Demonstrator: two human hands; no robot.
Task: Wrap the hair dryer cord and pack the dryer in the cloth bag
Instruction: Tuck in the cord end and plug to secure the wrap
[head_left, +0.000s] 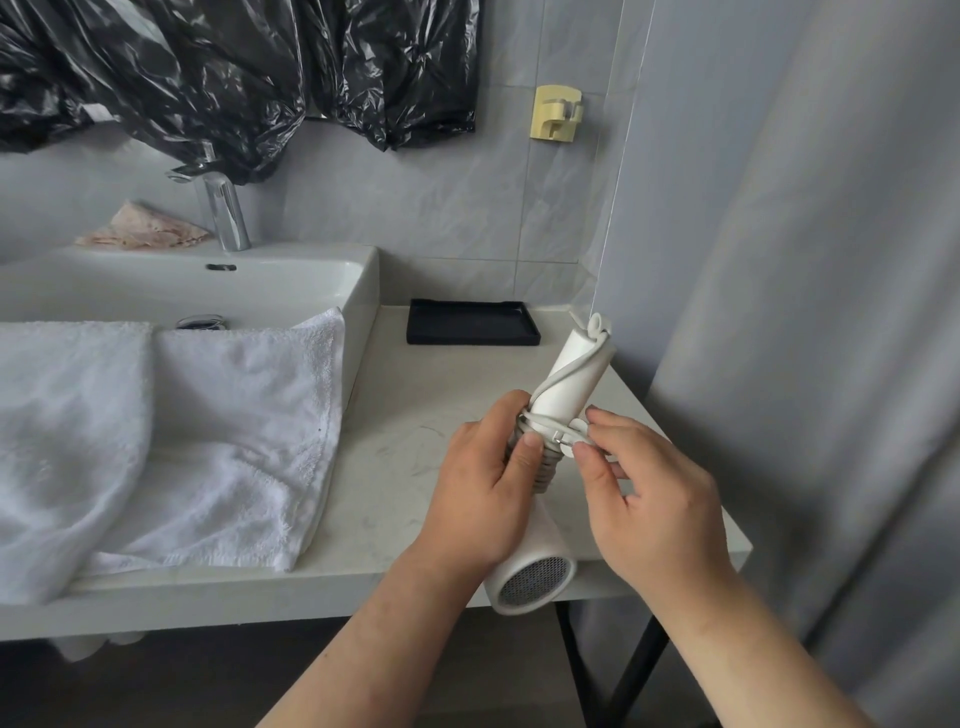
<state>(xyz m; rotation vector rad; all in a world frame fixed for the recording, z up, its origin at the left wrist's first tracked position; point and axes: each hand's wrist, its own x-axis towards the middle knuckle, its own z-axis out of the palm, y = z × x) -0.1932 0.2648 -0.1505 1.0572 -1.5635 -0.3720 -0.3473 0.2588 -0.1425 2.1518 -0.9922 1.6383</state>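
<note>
I hold a white hair dryer (569, 371) over the right end of the counter, handle pointing away and mesh air intake (535, 579) toward me. Its white cord (545, 467) is coiled in several turns around the handle's base. My left hand (483, 493) grips the dryer at the coils, thumb pressed on them. My right hand (654, 499) pinches the plug (569, 441) against the handle. No cloth bag is in view.
A white towel (171, 441) drapes over the sink (358, 291) edge and counter (395, 467). A black tray (472, 322) sits at the back of the counter. The faucet (226, 213), a yellow wall holder (556, 114), black plastic sheeting (208, 67) and a grey curtain (805, 260) surround the spot.
</note>
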